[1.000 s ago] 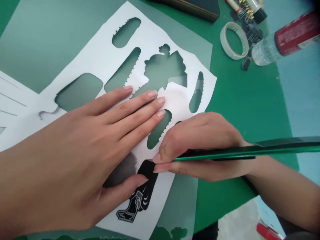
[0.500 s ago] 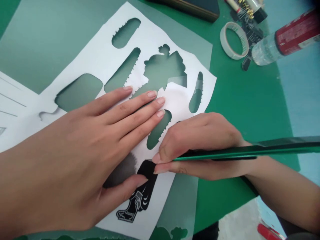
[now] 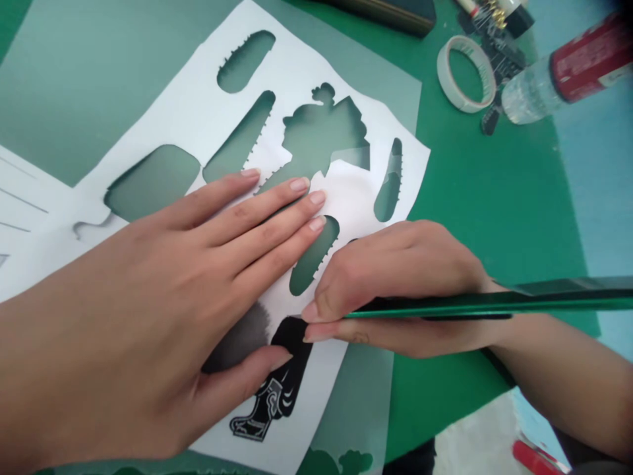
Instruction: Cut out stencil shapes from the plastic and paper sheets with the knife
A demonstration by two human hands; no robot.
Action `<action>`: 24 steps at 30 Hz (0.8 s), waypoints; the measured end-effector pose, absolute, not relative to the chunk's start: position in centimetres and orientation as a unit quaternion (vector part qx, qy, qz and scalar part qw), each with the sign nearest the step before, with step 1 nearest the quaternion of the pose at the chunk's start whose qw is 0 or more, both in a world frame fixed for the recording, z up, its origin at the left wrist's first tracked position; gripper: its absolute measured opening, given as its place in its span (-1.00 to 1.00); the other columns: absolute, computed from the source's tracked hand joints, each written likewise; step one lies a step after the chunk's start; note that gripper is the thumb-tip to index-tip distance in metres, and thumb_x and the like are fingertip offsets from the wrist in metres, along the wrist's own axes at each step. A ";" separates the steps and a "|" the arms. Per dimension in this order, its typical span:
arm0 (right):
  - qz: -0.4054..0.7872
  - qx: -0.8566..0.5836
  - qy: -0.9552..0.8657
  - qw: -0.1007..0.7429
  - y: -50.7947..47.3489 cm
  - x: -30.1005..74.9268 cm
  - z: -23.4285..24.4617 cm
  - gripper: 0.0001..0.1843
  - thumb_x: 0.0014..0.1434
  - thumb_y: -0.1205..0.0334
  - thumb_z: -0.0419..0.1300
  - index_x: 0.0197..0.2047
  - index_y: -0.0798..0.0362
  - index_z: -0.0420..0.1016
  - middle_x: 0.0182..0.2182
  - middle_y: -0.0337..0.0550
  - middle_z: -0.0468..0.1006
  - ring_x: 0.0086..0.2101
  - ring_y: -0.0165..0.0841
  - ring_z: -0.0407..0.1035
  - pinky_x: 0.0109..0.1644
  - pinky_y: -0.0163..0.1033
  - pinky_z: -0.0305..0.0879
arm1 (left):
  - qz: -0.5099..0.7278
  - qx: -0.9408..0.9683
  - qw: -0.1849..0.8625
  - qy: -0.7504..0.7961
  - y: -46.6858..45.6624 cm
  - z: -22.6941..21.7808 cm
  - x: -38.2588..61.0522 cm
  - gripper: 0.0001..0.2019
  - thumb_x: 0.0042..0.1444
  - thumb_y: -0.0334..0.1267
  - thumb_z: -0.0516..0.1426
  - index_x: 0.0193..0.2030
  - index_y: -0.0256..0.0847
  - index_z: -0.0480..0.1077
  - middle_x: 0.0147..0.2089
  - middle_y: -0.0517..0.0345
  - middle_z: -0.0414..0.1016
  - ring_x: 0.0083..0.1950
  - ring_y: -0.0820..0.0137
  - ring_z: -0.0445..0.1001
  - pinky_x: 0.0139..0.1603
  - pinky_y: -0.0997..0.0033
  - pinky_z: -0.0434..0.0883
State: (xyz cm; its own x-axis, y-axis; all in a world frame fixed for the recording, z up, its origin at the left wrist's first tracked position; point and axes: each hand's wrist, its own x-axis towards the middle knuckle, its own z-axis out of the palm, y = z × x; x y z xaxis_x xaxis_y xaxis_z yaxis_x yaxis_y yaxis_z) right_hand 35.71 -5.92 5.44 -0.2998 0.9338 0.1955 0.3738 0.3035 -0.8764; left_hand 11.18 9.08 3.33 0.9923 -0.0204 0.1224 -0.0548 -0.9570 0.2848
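Observation:
My left hand (image 3: pixel 198 290) lies flat with spread fingers on a white paper sheet (image 3: pixel 297 59) that has several cut-out holes. Its thumb rests at the edge of a printed black boot-and-leg figure (image 3: pixel 271 402), and a grey-black patch (image 3: pixel 242 340) shows partly under the palm. In my right hand (image 3: pixel 400 284), thumb and fingers pinch a slim green-handled craft knife (image 3: pixel 445 306) close to its front end. The tip points left at the top of the black figure; the fingers mostly hide it.
A translucent sheet (image 3: pixel 99 59) lies under the paper on a green mat (image 3: pixel 469 218). At upper right are a tape roll (image 3: pixel 442 76), a bottle with a red label (image 3: pixel 529 92) and dark cut pieces (image 3: pixel 490 120). A dark box (image 3: pixel 395 13) sits at the top, a red object (image 3: pixel 534 458) at lower right.
Both hands stay almost where they were, the knife still at the top of the black figure. The surroundings have shifted slightly in view.

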 end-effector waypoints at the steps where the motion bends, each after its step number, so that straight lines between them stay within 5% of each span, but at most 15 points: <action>1: 0.373 -0.457 -0.715 0.374 -5.9 35.7 5.4 -0.82 0.50 0.35 0.51 -0.18 0.07 0.65 -0.24 -0.23 0.83 -0.22 -0.41 0.73 -0.06 -0.31 0.61 | 0.059 0.987 0.150 -0.017 9.1 3.3 11.2 -0.05 0.59 0.38 -0.04 0.89 -0.08 -0.14 0.92 0.27 -0.16 0.89 0.00 0.04 0.99 0.09 -0.26; 5: 0.369 -0.459 -0.714 0.378 -5.9 35.8 5.3 -0.81 0.50 0.32 0.51 -0.18 0.03 0.63 -0.24 -0.25 0.83 -0.22 -0.40 0.74 -0.05 -0.30 0.67 | 0.058 0.985 0.161 -0.010 9.0 3.4 11.1 -0.06 0.59 0.39 -0.04 0.89 0.00 -0.17 0.92 0.36 -0.18 0.88 -0.06 0.08 0.99 0.01 -0.21; 16: 0.355 -0.463 -0.718 0.379 -6.3 35.4 5.5 -0.78 0.49 0.36 0.51 -0.20 0.05 0.61 -0.30 -0.25 0.79 -0.25 -0.41 0.74 -0.07 -0.37 0.66 | 0.059 0.988 0.140 -0.024 9.0 3.5 11.4 -0.08 0.61 0.35 -0.06 0.88 -0.15 -0.09 0.91 0.21 -0.19 0.91 0.09 -0.04 0.98 0.11 -0.26; 24: 0.357 -0.473 -0.713 0.376 -6.5 35.3 5.4 -0.79 0.51 0.37 0.48 -0.20 0.05 0.60 -0.27 -0.28 0.80 -0.26 -0.46 0.71 -0.10 -0.40 0.62 | 0.053 0.987 0.149 -0.013 9.0 3.6 11.1 -0.08 0.60 0.39 -0.08 0.89 -0.05 -0.12 0.91 0.36 -0.22 0.90 0.05 0.01 0.98 0.11 -0.25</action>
